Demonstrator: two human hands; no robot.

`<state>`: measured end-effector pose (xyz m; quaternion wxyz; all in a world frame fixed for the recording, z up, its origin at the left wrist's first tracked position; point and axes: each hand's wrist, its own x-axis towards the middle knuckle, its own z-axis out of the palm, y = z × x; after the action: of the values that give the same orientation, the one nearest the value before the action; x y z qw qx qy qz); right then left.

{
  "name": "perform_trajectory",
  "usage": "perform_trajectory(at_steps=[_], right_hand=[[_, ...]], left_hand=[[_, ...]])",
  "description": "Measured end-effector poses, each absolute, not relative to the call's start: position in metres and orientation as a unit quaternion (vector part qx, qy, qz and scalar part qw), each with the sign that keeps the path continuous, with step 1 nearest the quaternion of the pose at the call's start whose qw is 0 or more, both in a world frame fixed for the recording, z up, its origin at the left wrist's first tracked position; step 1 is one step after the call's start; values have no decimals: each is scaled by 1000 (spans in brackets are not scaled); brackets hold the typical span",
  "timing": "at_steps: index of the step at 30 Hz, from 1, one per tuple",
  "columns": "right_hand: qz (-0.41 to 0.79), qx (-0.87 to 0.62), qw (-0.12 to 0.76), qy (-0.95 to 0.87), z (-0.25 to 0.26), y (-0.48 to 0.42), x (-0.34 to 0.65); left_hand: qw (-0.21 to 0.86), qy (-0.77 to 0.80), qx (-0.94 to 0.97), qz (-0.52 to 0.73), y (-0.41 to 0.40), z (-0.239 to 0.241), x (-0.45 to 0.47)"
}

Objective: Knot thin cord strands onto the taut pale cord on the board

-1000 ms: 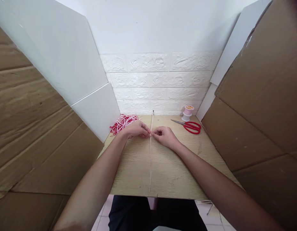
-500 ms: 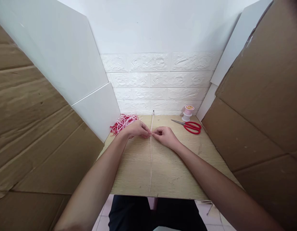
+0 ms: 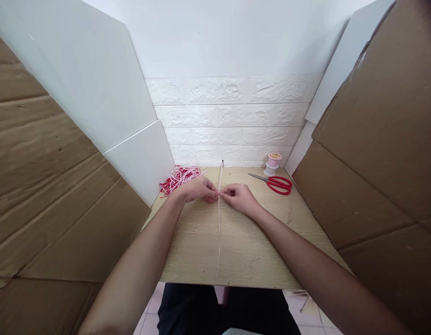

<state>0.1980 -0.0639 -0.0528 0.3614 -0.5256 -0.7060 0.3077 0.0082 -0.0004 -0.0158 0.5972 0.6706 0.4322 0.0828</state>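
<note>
A thin pale cord (image 3: 219, 235) runs down the middle of the wooden board, from a small dark fixing (image 3: 222, 163) at the wall almost to the front edge. My left hand (image 3: 202, 188) pinches at the cord from the left, thumb and fingertips closed. From the right, my right hand (image 3: 240, 196) meets it with a closed pinch at the same spot. The fingertips of both hands nearly touch and hide the bit of cord between them. Above the hands the upper stretch of cord looks thicker.
A tangled heap of red and white cords (image 3: 180, 179) lies at the back left. Red-handled scissors (image 3: 278, 184) rest at the back right, beside stacked thread spools (image 3: 272, 164). Cardboard panels (image 3: 368, 195) stand along both sides; a white brick-patterned wall (image 3: 232, 116) closes the back.
The fingers of my left hand have shifted slightly at the pinch point. My right hand, the cord and everything around them look the same.
</note>
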Motion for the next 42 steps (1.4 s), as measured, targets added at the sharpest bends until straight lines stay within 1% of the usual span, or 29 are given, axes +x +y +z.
perform_trajectory(at_steps=[3, 14, 23, 28, 34, 42], right_hand=[[310, -523, 365, -706, -53, -63, 198], [315, -510, 368, -711, -56, -63, 199], [303, -502, 370, -720, -57, -62, 199], [304, -499, 372, -721, -57, -63, 199], [300, -508, 370, -718, -53, -64, 197], [302, -519, 364, -712, -53, -65, 197]], left_hand=[[608, 421, 670, 62, 1, -16, 6], [587, 416, 694, 15, 3, -17, 3], [511, 431, 742, -44, -6, -9, 7], [487, 437, 753, -72, -9, -5, 9], [470, 460, 751, -66, -11, -2, 12], [482, 478, 732, -60, -12, -8, 18]])
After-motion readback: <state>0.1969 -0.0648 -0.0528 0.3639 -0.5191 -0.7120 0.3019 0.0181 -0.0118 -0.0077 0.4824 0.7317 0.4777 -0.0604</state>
